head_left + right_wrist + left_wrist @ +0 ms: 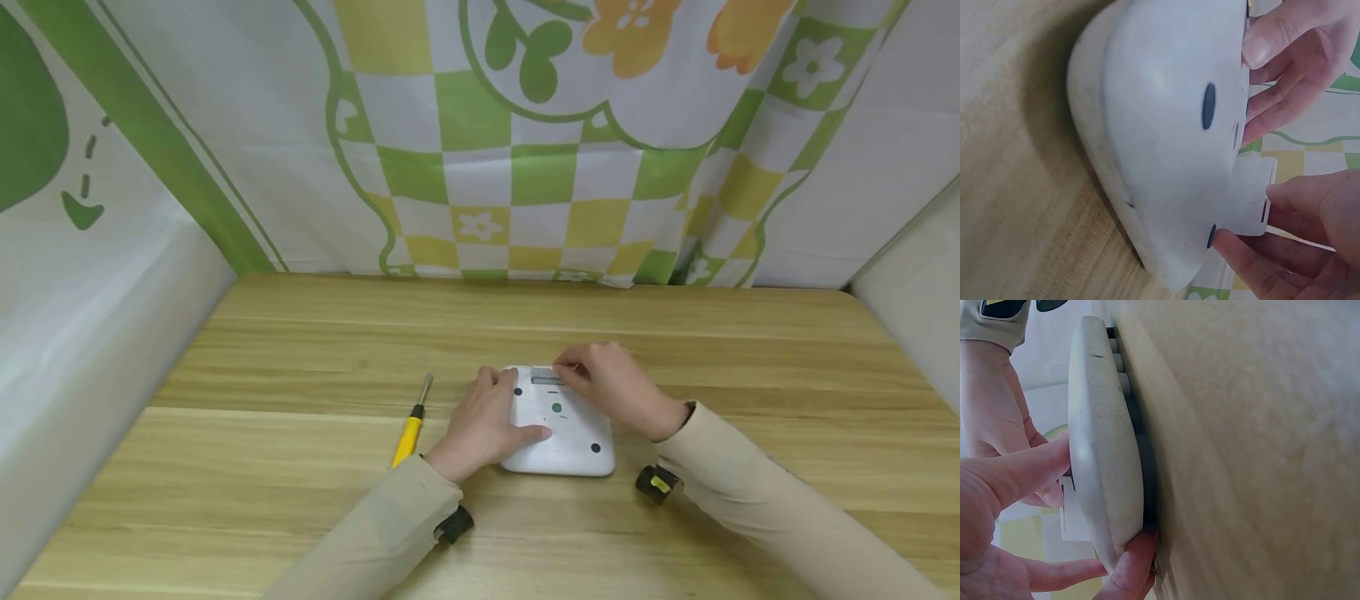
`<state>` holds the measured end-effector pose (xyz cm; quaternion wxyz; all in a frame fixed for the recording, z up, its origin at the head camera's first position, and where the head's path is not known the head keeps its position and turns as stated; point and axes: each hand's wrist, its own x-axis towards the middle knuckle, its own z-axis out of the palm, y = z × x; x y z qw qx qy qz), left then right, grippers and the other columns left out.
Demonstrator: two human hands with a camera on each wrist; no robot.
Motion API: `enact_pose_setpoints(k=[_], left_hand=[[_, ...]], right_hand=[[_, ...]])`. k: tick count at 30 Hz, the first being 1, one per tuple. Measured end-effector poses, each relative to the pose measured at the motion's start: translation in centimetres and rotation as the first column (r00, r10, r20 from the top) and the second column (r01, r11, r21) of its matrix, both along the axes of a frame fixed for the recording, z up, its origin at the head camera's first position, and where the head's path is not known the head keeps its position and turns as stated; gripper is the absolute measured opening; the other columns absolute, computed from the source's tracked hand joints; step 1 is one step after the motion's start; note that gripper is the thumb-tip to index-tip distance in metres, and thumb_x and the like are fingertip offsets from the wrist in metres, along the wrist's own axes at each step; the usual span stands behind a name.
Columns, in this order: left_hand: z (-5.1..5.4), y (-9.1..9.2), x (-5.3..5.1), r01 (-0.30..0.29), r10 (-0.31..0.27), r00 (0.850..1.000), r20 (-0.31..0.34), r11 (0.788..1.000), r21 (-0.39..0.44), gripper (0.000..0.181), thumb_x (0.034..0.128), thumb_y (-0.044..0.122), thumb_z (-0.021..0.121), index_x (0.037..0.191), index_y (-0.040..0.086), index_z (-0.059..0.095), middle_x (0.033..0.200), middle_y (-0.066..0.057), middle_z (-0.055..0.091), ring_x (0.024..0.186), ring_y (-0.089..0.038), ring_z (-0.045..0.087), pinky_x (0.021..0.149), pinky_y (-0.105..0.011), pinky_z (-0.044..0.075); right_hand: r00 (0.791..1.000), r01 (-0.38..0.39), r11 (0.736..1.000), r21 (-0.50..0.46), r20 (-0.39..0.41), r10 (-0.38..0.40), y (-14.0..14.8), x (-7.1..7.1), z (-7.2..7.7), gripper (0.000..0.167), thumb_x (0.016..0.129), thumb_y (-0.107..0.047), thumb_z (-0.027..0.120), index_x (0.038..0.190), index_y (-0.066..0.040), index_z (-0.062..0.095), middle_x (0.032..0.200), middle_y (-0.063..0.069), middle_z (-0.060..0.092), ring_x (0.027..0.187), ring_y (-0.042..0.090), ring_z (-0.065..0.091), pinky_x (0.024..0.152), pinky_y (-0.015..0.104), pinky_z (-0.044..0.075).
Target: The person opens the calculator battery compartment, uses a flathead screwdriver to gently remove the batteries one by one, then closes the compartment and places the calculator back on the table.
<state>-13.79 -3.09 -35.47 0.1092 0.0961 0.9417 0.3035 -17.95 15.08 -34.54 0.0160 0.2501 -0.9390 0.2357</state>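
Note:
A white calculator [562, 457] lies face down on the table, its back dotted with dark round feet. Its keys [1119, 362] show along the underside in the left wrist view. My left hand [483, 421] grips the calculator's left side, thumb on the back and fingers round the far edge. With thumb and fingers my right hand [611, 385] pinches a thin white battery cover [1249, 195], which stands up from the back near the far edge. Beside it, in the head view, a grey battery slot [546, 377] shows; its inside is too small to make out.
To the left of the left hand lies a screwdriver [410, 435] with a yellow handle, its tip pointing away. The wooden table [300, 358] ends at a patterned curtain [480, 175]. Dark wrist cameras [656, 483] hang under both sleeves.

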Motion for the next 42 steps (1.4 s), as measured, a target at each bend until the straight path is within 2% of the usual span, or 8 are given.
enact_pose_setpoints(k=[16,25,33,42], left_hand=[[0.0,0.1,-0.1,-0.005,0.005,1.000,0.014,1.000,-0.009,0.083,0.0788,0.040,0.077,0.141,-0.001,0.041,0.130,-0.021,0.043,0.104,-0.029,0.048,0.082,-0.041,0.047],[0.0,0.1,-0.1,-0.003,0.003,1.000,0.004,1.000,-0.014,0.083,0.0782,0.040,0.078,0.140,-0.002,0.042,0.130,-0.021,0.043,0.104,-0.029,0.049,0.082,-0.041,0.048],[-0.1,0.0,-0.1,-0.010,0.010,1.000,-0.001,1.000,0.008,0.082,0.0773,0.038,0.079,0.139,-0.002,0.043,0.129,-0.021,0.043,0.103,-0.029,0.049,0.081,-0.041,0.048],[-0.1,0.0,0.0,-0.014,0.014,1.000,-0.007,1.000,0.021,0.081,0.0765,0.037,0.080,0.137,-0.002,0.044,0.130,-0.021,0.044,0.106,-0.030,0.050,0.084,-0.044,0.048]], right_hand=[[0.999,-0.025,1.000,-0.018,-0.020,0.025,0.3,0.4,0.1,0.012,0.090,-0.009,0.065,0.093,-0.002,0.074,0.084,0.007,0.073,0.069,0.009,0.063,0.061,0.024,0.053],[0.999,-0.006,0.999,-0.037,-0.033,0.004,0.6,0.7,-0.1,0.013,0.090,-0.011,0.065,0.095,-0.004,0.074,0.086,0.006,0.073,0.077,0.012,0.066,0.069,0.030,0.056],[0.999,0.029,0.998,-0.048,-0.030,-0.031,1.7,1.0,0.1,0.013,0.090,-0.009,0.065,0.098,-0.002,0.074,0.090,0.007,0.073,0.080,0.015,0.068,0.070,0.031,0.057],[0.994,0.046,0.997,-0.064,-0.096,-0.052,3.9,1.4,0.0,0.013,0.089,-0.007,0.065,0.096,-0.001,0.074,0.088,0.009,0.073,0.079,0.018,0.069,0.070,0.033,0.057]])
